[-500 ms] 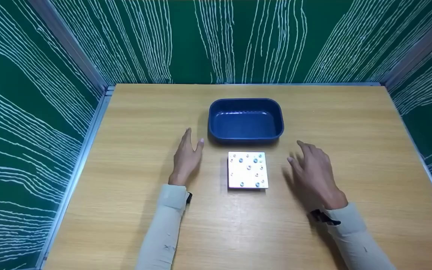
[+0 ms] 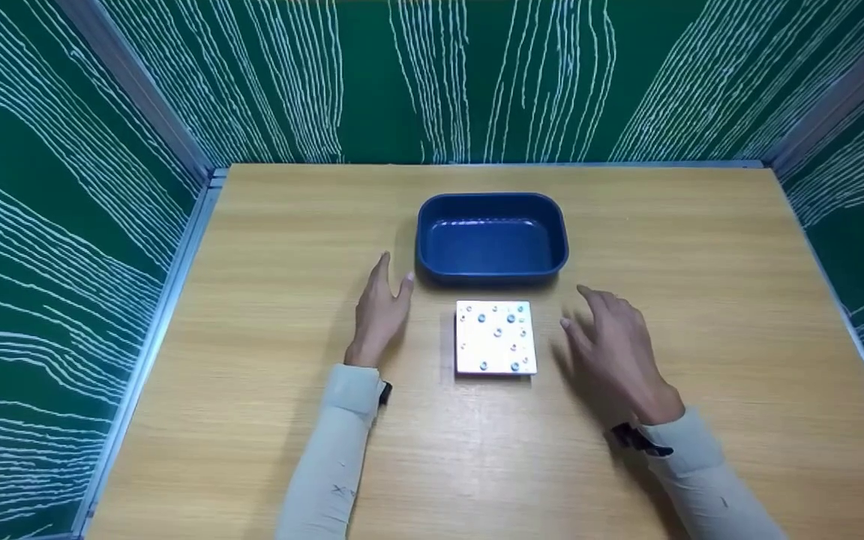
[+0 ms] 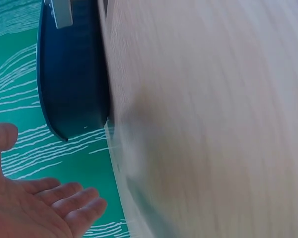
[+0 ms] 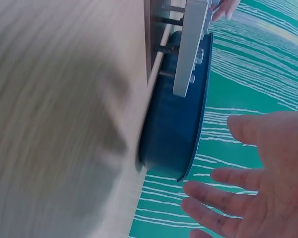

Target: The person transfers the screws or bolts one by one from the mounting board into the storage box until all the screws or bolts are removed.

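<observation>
A square white plate with several bolts (image 2: 488, 349) stands on the table in front of a dark blue rectangular bin (image 2: 492, 251). In the right wrist view, the plate (image 4: 189, 54) shows from the side, raised on bolts over a second, darker plate. My left hand (image 2: 379, 319) hovers left of the plate and bin, thumb spread from straight fingers, holding nothing. To the right of the plate is my right hand (image 2: 616, 349), fingers loosely bent and also holding nothing. The left wrist view shows the left palm (image 3: 35, 210) beside the bin's end.
The wooden table (image 2: 289, 225) is bordered by metal rails (image 2: 154, 349). Green walls with white wavy lines (image 2: 379, 90) rise at the back and both sides. Each wrist wears a black strap (image 2: 642, 440) at the sleeve cuff.
Both hands have moved slightly inward, the right hand leftward toward the plate and the left hand a little rightward. The plate and bin have stayed in place.
</observation>
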Action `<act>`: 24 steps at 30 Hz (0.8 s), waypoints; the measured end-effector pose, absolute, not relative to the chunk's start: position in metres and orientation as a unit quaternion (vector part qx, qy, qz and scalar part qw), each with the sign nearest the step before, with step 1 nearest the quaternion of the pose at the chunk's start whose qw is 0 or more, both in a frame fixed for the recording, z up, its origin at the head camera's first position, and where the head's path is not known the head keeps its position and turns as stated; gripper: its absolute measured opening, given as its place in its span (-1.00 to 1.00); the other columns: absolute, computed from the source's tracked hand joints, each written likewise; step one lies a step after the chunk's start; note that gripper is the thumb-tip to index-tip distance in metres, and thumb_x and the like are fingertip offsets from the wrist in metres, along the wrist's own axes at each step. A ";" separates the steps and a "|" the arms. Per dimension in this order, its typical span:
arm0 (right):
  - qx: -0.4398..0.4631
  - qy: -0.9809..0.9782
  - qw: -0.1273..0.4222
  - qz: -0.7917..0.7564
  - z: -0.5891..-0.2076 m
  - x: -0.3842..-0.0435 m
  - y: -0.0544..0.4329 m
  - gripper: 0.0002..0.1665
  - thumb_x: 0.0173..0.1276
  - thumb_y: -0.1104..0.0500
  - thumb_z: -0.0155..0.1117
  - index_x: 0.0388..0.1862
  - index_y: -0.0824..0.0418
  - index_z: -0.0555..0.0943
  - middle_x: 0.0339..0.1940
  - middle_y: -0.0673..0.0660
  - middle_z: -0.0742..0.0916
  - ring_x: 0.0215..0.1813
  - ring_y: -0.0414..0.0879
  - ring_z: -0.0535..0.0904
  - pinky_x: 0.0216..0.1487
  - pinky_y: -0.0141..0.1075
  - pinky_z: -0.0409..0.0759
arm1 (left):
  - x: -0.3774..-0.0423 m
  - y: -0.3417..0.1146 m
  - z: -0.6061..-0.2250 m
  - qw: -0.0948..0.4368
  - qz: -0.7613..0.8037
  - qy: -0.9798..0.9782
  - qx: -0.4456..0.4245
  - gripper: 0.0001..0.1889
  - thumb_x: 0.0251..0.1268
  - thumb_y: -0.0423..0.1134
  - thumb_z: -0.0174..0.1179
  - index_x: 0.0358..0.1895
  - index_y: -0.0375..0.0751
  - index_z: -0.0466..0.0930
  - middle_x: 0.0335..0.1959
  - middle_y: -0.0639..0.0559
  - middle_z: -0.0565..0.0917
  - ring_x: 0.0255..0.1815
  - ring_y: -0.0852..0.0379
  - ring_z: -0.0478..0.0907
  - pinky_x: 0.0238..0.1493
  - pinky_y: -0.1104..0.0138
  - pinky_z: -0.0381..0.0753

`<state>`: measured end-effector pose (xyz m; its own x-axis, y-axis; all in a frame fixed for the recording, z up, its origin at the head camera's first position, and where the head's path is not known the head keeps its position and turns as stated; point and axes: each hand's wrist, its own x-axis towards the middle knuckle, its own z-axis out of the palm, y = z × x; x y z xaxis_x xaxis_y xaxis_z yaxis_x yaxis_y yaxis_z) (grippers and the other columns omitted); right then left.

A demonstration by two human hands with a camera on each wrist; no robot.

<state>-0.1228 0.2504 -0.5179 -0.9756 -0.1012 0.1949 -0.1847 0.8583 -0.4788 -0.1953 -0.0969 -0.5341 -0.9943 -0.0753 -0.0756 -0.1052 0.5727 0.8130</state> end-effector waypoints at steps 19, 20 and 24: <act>0.078 -0.965 0.036 0.249 -0.513 -0.118 0.234 -0.32 0.57 0.05 0.30 0.51 0.37 0.44 0.40 0.44 0.59 0.44 0.40 0.47 0.51 0.36 0.32 | -0.198 -0.086 -0.535 0.023 0.477 0.877 -0.058 -0.26 0.67 0.05 0.05 0.71 -0.21 0.07 0.71 -0.18 0.17 0.70 -0.16 0.14 0.71 0.01 0.18; 0.082 -0.964 0.042 0.250 -0.514 -0.118 0.234 -0.33 0.56 0.05 0.32 0.50 0.38 0.45 0.39 0.45 0.60 0.42 0.40 0.47 0.50 0.36 0.34 | -0.198 -0.086 -0.535 0.021 0.478 0.877 -0.056 -0.26 0.67 0.05 0.05 0.70 -0.22 0.08 0.71 -0.19 0.18 0.69 -0.17 0.15 0.70 0.00 0.20; 0.096 -0.961 0.058 0.253 -0.514 -0.117 0.233 -0.34 0.54 0.08 0.35 0.47 0.40 0.47 0.34 0.47 0.62 0.38 0.42 0.50 0.45 0.35 0.39 | -0.199 -0.085 -0.536 0.010 0.487 0.872 -0.053 -0.26 0.65 0.02 0.10 0.69 -0.24 0.12 0.69 -0.21 0.22 0.66 -0.20 0.21 0.67 -0.02 0.26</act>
<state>-0.1167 0.2327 -0.5143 -0.9750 -0.1550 0.1593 -0.2134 0.8533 -0.4758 -0.1989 -0.0848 -0.5355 -0.9943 -0.0823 -0.0682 -0.1012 0.5200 0.8482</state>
